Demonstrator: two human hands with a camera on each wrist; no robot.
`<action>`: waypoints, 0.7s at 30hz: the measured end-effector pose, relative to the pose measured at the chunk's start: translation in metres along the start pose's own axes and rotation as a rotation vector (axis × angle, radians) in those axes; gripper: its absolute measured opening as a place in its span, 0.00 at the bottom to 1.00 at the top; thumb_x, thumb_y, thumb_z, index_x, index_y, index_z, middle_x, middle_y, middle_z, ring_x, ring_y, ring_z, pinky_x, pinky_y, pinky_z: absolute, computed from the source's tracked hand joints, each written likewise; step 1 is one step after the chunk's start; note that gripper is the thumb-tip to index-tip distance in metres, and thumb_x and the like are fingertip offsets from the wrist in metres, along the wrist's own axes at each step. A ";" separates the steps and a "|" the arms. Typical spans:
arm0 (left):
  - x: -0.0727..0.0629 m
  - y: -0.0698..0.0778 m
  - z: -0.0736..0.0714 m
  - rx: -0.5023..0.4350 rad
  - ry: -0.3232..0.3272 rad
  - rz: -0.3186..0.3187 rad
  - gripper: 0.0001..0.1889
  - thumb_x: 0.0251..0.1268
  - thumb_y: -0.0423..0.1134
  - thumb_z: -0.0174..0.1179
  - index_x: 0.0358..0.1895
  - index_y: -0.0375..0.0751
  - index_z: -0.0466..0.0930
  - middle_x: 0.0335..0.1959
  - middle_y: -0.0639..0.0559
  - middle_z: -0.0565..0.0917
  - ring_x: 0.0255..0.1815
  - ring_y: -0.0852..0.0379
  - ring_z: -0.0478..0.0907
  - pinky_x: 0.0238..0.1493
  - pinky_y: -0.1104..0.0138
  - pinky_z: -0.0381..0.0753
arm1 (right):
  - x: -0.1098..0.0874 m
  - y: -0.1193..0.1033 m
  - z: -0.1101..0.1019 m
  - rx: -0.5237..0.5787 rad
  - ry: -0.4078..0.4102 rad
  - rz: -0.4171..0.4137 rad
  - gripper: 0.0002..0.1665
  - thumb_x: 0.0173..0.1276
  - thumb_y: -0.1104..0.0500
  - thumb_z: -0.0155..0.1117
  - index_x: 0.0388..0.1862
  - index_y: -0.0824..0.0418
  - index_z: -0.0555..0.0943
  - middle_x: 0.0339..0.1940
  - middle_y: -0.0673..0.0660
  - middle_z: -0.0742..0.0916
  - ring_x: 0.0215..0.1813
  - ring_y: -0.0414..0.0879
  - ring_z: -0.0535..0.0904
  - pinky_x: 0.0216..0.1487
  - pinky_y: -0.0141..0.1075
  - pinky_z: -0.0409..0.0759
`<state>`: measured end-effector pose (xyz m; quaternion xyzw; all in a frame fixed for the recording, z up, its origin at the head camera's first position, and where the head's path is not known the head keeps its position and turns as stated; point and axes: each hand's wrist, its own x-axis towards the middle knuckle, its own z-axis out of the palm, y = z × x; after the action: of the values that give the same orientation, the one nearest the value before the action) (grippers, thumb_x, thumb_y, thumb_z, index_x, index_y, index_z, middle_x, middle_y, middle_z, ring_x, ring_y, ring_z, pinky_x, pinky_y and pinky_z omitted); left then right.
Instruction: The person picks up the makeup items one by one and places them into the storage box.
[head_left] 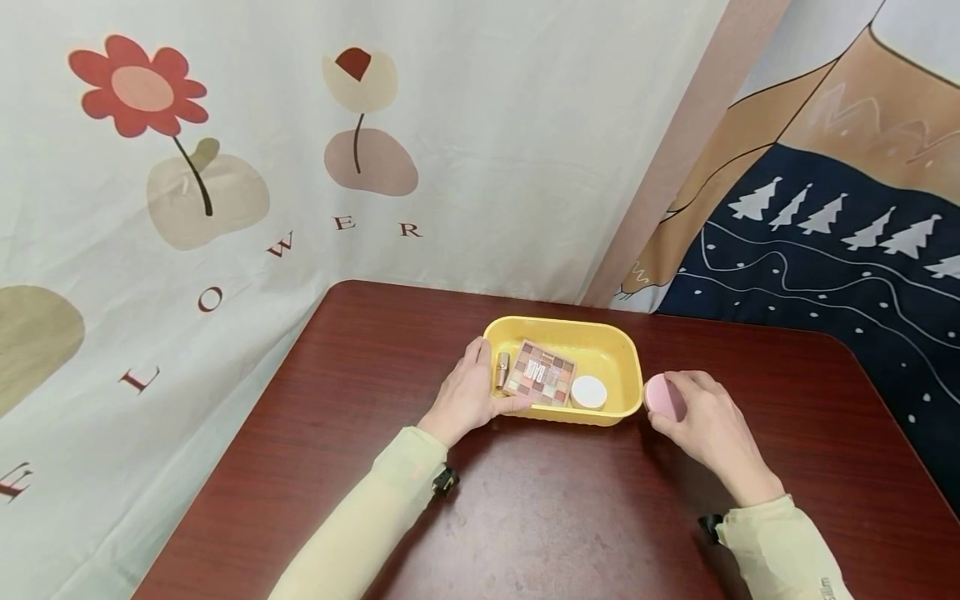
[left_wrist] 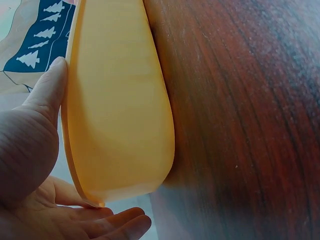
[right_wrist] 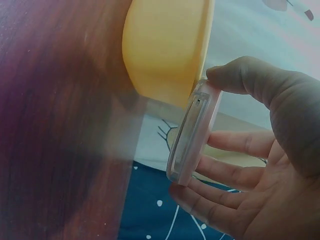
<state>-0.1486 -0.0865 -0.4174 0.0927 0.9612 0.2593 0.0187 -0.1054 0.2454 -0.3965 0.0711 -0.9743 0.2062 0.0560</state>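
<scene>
My right hand (head_left: 708, 421) pinches a round pink compact (head_left: 663, 398) by its edge, just outside the right end of a yellow plastic basket (head_left: 600, 327). In the right wrist view the compact (right_wrist: 187, 140) is tilted on edge, thumb at its top and fingers along its pink face and lower edge. My left hand (head_left: 468, 392) holds the basket's left end, with the thumb over the near rim and the fingers along the left side. Inside the basket lie a small lipstick tube (head_left: 502, 369), a square eyeshadow palette (head_left: 542, 372) and a round white-lidded container (head_left: 588, 392).
The basket stands on a dark red wooden table (head_left: 517, 517), toward its far edge. Behind the table hangs a white curtain (head_left: 487, 167) with flower prints. To the right is a navy and tan cloth (head_left: 810, 242) with tree prints.
</scene>
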 end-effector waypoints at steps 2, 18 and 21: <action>-0.001 0.000 0.000 0.009 0.002 0.003 0.66 0.49 0.65 0.77 0.80 0.26 0.52 0.81 0.35 0.58 0.74 0.36 0.68 0.70 0.49 0.72 | 0.000 -0.002 0.000 0.002 0.004 -0.004 0.38 0.59 0.56 0.77 0.65 0.70 0.77 0.61 0.74 0.78 0.57 0.70 0.74 0.48 0.64 0.83; 0.000 -0.001 0.001 0.002 -0.009 -0.006 0.66 0.49 0.66 0.77 0.81 0.28 0.51 0.81 0.36 0.57 0.74 0.37 0.68 0.70 0.49 0.72 | 0.005 -0.012 0.000 0.019 0.002 -0.019 0.36 0.60 0.56 0.76 0.65 0.70 0.77 0.61 0.73 0.78 0.57 0.69 0.74 0.50 0.63 0.83; 0.001 -0.001 0.001 -0.001 -0.010 -0.008 0.66 0.49 0.66 0.77 0.81 0.28 0.51 0.81 0.36 0.57 0.74 0.37 0.68 0.71 0.49 0.72 | 0.007 -0.013 0.000 0.017 0.006 -0.025 0.36 0.59 0.56 0.76 0.65 0.70 0.78 0.61 0.73 0.79 0.57 0.69 0.74 0.50 0.64 0.83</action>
<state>-0.1495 -0.0868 -0.4189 0.0903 0.9613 0.2593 0.0244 -0.1098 0.2327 -0.3907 0.0829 -0.9714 0.2141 0.0610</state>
